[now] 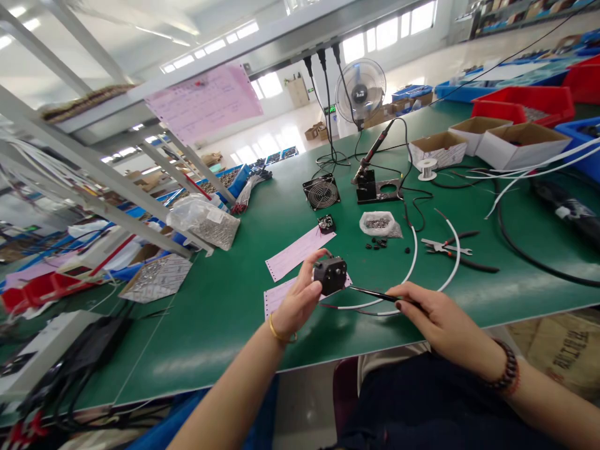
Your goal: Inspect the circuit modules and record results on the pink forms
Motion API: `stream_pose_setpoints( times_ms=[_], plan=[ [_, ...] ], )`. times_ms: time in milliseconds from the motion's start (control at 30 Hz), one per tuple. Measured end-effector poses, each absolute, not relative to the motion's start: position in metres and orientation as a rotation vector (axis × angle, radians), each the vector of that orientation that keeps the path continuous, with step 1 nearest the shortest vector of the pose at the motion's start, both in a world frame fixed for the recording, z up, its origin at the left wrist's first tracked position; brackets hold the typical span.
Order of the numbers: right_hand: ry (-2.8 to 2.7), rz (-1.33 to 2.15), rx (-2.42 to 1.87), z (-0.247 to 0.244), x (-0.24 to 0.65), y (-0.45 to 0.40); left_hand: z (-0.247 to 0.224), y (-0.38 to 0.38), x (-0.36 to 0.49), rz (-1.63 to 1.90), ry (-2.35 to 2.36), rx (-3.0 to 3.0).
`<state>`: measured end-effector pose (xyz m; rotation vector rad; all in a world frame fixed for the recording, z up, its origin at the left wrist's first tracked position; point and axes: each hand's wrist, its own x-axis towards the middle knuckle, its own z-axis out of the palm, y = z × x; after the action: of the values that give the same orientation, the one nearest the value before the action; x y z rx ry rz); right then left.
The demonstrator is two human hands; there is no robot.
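Note:
My left hand (302,292) pinches a small black block-shaped electrical part (330,275) with metal studs on the face turned to me. It is held above the bench, over pink paper slips (281,297). In my right hand (435,319) is a slim black tool, by its shape tweezers (375,293), with the tip close to the lower right of the part. White cables (452,262) curve across the bench around my right hand. Beyond the part lies a smaller black component (326,224). An open bag of small metal pieces (377,223) and several tiny black pieces (375,244) lie to the right.
A soldering iron (375,147) rests in its black stand (379,190) beside a fan guard (322,192). Pliers (462,250), a solder spool (427,169) and white boxes (522,147) lie right. A bag of parts (206,222) leans by the shelf frame at left.

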<state>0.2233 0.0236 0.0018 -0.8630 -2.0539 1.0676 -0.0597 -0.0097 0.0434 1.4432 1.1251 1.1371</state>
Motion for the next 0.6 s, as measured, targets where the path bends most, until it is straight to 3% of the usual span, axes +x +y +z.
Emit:
stream_pose_setpoints(
  times_ms=[100,200,600],
  plan=[
    [-2.124,0.970,-0.855,0.021,0.218,0.016,0.033,-0.036,-0.030,1.367,0.972,0.935],
    [-2.150,0.873,-0.818,0.034,0.212,0.011,0.029,-0.045,-0.016,1.457,0.917,0.810],
    [-2.209,0.696,-0.845,0.031,0.207,0.007,0.023,-0.047,-0.015,1.408,1.274,1.298]
  ],
)
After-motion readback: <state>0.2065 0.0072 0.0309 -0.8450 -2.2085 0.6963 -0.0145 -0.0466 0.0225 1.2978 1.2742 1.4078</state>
